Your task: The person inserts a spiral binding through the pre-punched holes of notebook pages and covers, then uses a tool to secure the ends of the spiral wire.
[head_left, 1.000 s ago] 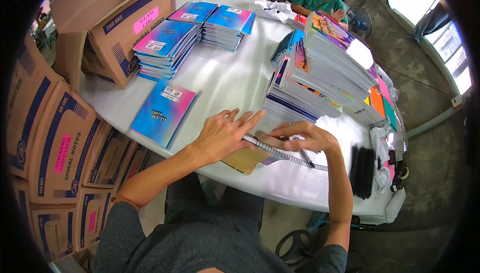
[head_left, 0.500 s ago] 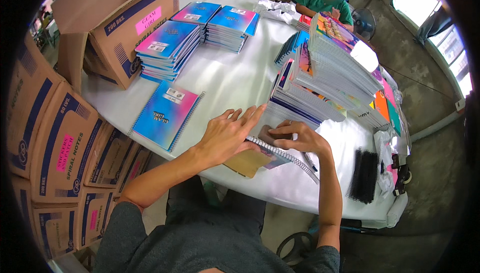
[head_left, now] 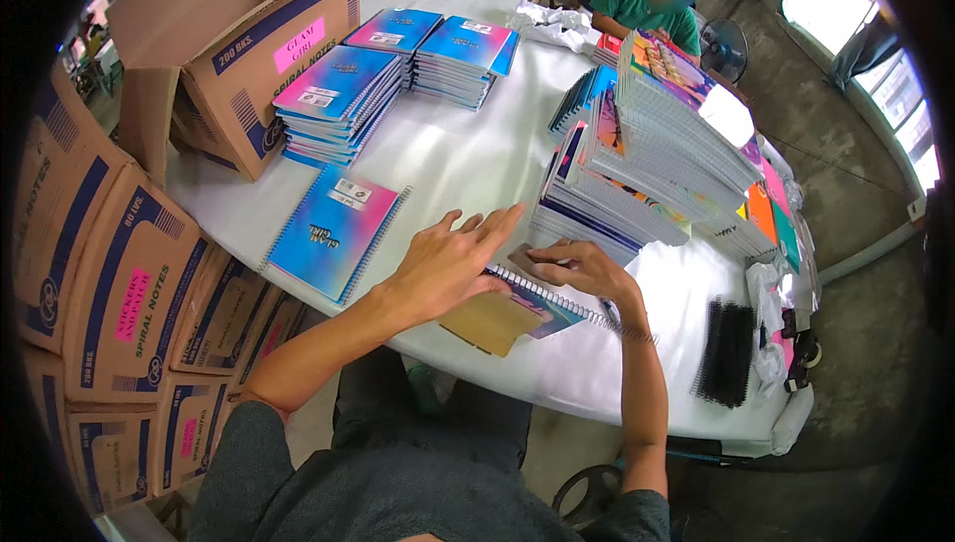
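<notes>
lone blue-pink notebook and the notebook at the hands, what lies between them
The left hand and white tabletop lie between the lone notebook and handled notebook, in the head view.

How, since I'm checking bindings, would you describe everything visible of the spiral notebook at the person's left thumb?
The spiral notebook shows a plain tan, cardboard-like panel on the left and a blue-and-purple patterned panel on the right, both facing the person. A greyish, wire-like coil runs along the upper edge, slanting down rightward and extending past the panels. It is held at the near edge of the white-covered table. The left hand touches it with its thumb; whether the right hand does is unclear.
</notes>
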### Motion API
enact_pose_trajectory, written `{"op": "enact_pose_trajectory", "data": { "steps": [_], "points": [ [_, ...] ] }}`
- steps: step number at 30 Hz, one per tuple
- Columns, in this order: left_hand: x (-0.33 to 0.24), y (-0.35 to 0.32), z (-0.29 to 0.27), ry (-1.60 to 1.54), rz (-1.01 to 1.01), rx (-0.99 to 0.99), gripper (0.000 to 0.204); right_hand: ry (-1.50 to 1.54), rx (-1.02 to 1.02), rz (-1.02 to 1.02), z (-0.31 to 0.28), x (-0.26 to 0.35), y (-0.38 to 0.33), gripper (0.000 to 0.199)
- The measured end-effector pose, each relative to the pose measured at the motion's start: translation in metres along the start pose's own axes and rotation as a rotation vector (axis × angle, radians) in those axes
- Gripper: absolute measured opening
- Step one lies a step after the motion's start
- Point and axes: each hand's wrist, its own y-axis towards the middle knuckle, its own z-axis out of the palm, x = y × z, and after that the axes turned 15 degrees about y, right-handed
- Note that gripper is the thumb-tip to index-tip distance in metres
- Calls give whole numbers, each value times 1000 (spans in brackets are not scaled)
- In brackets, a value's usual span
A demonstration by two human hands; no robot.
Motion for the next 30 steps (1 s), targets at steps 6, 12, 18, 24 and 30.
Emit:
{"op": "enact_pose_trajectory", "data": {
  "steps": [6, 12, 18, 24, 30],
  "points": [
    [19, 0, -1, 208, 157, 151, 64, 313, -128, -305, -19, 28, -40, 38],
    [23, 11, -4, -1, 77, 339, 54, -351, -339, -309, 61, 91, -34, 20],
    [20, 10, -14, -36, 63, 360, 50, -526, -460, -476, 76, 73, -27, 15],
    [23, 7, -9, -82, 71, 337, 52, -497, -471, -425, 88, 76, -23, 10],
    [18, -4, -10, -20, 239, 279, 53, -148, -160, -255, -11, 38, -6, 24]
  ]
}}
